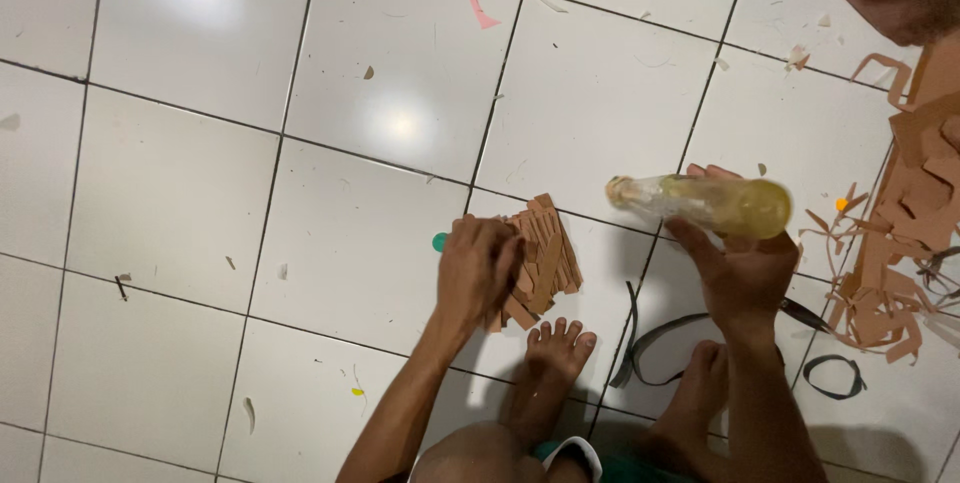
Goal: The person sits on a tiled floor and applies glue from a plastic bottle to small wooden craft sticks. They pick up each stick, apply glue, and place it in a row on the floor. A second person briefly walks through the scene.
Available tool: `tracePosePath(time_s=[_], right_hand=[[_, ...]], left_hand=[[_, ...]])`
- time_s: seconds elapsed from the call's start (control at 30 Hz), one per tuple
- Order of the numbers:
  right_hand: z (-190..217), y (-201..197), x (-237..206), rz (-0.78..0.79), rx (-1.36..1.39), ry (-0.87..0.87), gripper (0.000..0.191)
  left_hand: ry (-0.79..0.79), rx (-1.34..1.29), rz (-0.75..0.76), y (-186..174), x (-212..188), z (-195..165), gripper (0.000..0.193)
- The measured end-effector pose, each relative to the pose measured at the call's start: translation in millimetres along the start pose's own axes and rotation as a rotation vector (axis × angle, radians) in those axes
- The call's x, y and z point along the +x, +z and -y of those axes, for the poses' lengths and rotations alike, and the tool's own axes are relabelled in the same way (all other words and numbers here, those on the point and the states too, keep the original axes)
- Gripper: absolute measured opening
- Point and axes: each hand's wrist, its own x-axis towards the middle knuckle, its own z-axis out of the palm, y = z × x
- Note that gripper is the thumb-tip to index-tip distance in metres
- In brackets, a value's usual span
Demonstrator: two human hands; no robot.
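Cardboard strips (flat, brown) under left hand; right hand grips clear bottle.

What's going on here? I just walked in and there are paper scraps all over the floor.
A person crouches barefoot on a white tiled floor. The left hand presses on a small pile of brown strips, while the right hand holds a clear bottle of yellowish liquid sideways above the tiles. More brown cut-offs lie heaped to the right, with dark loops near the feet.
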Motion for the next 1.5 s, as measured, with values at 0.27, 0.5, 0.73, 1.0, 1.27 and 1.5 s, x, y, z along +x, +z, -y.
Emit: tracePosePath(time_s=[0.27,0.5,0.73,1.0,1.27,1.5], right_hand=[[3.4,2.3,-7.5,0.006,0.110,-0.073,0.061],[-0.2,-0.8,-2.5,0.010,0.235,-0.073,0.055],[-13.3,-4.9,-5.2,-0.024,0.293,0.101,0.055],[-22.8,15.0,7.1,-0.044,0.545,0.354,0.051],[-16.4,14.8,4.1,0.045,0.185,-0.003,0.057],[-39.2,24.2,4.2,0.014,0.112,0.175,0.058]], left_hand=[[0.150,0.213,0.098,63.4,-21.2,-12.1,0.031],[0.029,-0.106,0.119,57.6,-22.3,-7.6,0.014],[-0.186,-0.221,-0.351,-8.7,-31.1,63.7,0.022],[-0.096,-0.376,-0.356,77.5,-31.6,53.9,0.016],[-0.033,-0.340,-0.248,76.0,-12.6,48.5,0.014],[-0.193,-0.569,-0.283,41.4,10.2,65.9,0.030]])
